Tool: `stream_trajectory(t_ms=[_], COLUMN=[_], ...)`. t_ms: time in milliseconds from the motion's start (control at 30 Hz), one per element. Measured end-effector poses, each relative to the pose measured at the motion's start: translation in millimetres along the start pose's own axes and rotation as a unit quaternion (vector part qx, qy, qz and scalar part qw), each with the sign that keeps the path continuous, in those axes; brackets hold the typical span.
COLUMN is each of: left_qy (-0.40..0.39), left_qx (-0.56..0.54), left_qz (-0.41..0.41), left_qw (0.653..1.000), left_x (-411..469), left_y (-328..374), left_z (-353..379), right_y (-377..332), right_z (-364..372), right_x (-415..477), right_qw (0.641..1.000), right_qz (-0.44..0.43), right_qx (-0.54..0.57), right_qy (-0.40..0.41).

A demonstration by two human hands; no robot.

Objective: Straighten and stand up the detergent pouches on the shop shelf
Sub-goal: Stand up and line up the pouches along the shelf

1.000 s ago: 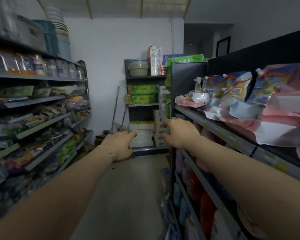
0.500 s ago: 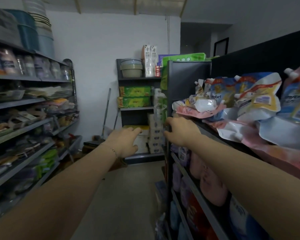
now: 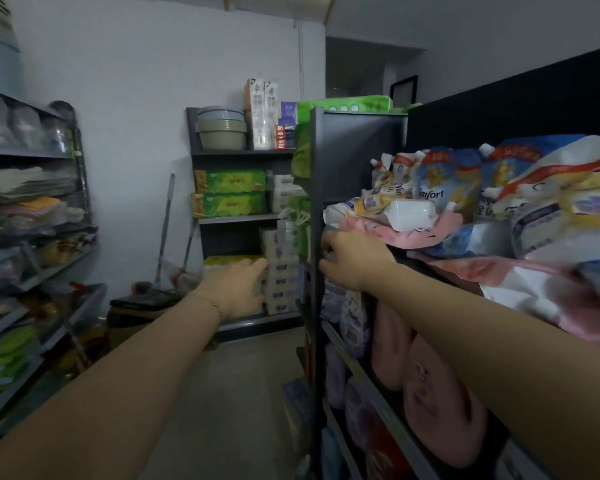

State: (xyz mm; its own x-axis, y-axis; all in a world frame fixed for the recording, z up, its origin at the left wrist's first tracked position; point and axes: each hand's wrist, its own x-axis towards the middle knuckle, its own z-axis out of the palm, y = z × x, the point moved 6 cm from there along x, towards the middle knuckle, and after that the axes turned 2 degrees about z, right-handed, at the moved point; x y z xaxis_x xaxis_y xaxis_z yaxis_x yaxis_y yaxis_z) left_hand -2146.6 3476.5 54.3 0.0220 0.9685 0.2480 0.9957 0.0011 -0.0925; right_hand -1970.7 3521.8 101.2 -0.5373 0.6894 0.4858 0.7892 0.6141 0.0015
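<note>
A heap of detergent pouches fills the upper right shelf. A white and yellow pouch lies flat on a pink pouch at the heap's left end. Blue Comfort pouches lean upright behind them. My right hand is at the shelf's left end, just under the pink pouch's edge, with thumb and curled fingers apart and nothing in them. My left hand hovers out over the aisle, left of the shelf's dark upright post, fingers extended and empty.
Pink and purple pouches stand on the lower right shelves. Stocked shelves line the left of the narrow aisle floor. At the far wall stand a shelf of tissue packs and a broom.
My view has moved closer and turned right toward the pouch shelf. My right hand rose to the shelf's left end under the pink pouch. My left hand opened its fingers.
</note>
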Motion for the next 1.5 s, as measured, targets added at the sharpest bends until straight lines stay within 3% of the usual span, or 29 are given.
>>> stream_trajectory(t_ms=[400, 667, 1067, 1500], left_qy=[0.016, 0.018, 0.040, 0.090], left_qx=[0.008, -0.074, -0.097, -0.100], left_qz=[0.100, 0.123, 0.192, 0.254], left_qw=[0.995, 0.989, 0.976, 0.958], left_x=[158.9, 226.6, 309.6, 382.2], left_y=[-69.4, -94.7, -55.9, 16.6], left_z=[20.2, 47.0, 43.7, 34.1], right_y=[15.1, 40.3, 89.9, 133.9], right_z=[43.2, 63.9, 70.8, 87.1], right_x=[134.4, 171.7, 215.2, 251.4], right_qw=[0.995, 0.991, 0.984, 0.982], right_qz=[0.087, 0.111, 0.067, 0.100], right_qx=[-0.039, -0.074, -0.162, -0.159], right_qy=[0.010, 0.010, 0.014, 0.015])
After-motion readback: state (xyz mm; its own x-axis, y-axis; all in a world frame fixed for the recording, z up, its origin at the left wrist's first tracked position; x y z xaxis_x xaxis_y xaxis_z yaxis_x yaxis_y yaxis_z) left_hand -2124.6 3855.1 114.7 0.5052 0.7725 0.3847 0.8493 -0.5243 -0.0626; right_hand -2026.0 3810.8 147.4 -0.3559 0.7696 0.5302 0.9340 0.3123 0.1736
